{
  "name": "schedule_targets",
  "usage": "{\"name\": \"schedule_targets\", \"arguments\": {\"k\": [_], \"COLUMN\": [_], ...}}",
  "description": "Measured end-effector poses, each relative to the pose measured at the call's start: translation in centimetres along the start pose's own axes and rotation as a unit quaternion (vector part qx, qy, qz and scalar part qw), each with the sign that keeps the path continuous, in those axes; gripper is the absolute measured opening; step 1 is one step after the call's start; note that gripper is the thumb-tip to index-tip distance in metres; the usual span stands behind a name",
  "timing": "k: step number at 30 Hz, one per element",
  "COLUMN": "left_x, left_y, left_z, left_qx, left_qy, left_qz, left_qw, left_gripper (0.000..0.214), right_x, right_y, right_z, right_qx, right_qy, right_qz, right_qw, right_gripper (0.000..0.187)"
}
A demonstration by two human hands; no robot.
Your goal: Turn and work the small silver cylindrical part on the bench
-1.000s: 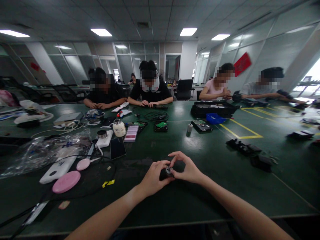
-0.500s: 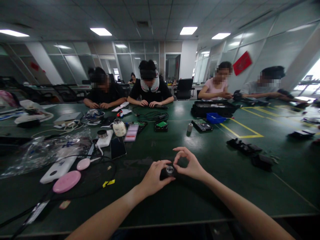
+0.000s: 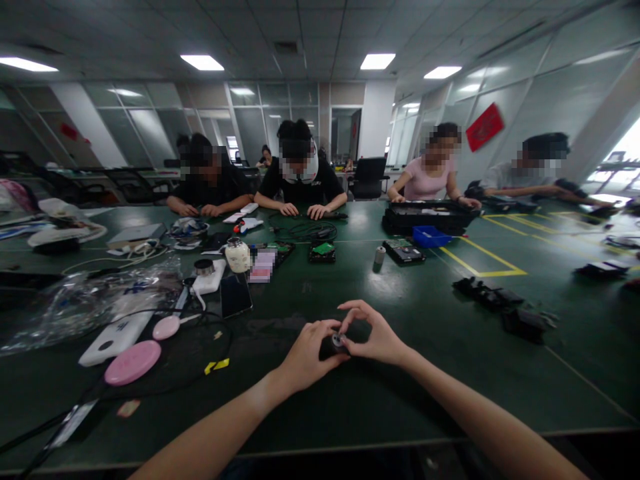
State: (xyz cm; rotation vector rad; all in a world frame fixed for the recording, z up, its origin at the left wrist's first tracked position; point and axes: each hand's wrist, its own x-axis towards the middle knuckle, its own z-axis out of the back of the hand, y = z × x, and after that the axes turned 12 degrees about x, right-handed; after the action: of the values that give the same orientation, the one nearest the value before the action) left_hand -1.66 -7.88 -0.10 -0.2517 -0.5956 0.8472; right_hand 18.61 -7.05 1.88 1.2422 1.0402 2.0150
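Observation:
In the head view, my left hand (image 3: 306, 353) curls its thumb and fingers around a small dark round part with a grey metal face (image 3: 337, 342). The part is low over the table, its face turned up toward me; my fingers cover much of its side. From the right, my right hand (image 3: 379, 339) brings thumb and index finger together in a pinch at the metal face. Whatever sits between those fingertips is too small to make out. A small silver cylinder (image 3: 379, 256) stands upright farther back on the green table (image 3: 425, 380).
Left of my hands lie a phone (image 3: 236, 296), a pink disc (image 3: 133, 363), a white device (image 3: 116, 337), cables and clear plastic bags (image 3: 145, 287). Black parts (image 3: 525, 323) are to the right. A blue tray (image 3: 431, 236) and an opened hard drive (image 3: 404, 251) sit farther back. Several people work opposite.
My right hand has shifted slightly left, its pinched fingertips now over the metal face. My left hand stays nearly still. Across the table, a person in pink has moved both hands apart to the black case.

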Motion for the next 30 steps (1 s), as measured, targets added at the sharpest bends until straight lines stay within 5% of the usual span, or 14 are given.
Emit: {"name": "schedule_targets", "arguments": {"k": [12,18,25,30], "left_x": [0.0,-0.1,0.0,0.0], "left_y": [0.2,0.1,-0.1,-0.1], "left_z": [-0.2,0.0,0.5,0.5], "left_qx": [0.011,0.01,0.009,0.001], "left_qy": [0.001,0.003,0.018,0.023], "left_qz": [-0.001,-0.005,0.009,0.009], "left_qw": [1.0,1.0,1.0,1.0], "left_gripper": [0.052,0.049,0.051,0.052], "right_x": [0.3,0.4,-0.2,0.0], "right_y": [0.5,-0.7,-3.1,-3.2], "right_z": [0.0,2.2,4.2,4.5], "right_qx": [0.031,0.023,-0.052,-0.043], "right_qy": [-0.021,-0.047,0.117,0.144], "right_qz": [0.003,0.015,-0.053,-0.056], "right_qw": [0.999,0.999,0.99,0.987], "right_gripper": [0.063,0.062,0.054,0.047]}}
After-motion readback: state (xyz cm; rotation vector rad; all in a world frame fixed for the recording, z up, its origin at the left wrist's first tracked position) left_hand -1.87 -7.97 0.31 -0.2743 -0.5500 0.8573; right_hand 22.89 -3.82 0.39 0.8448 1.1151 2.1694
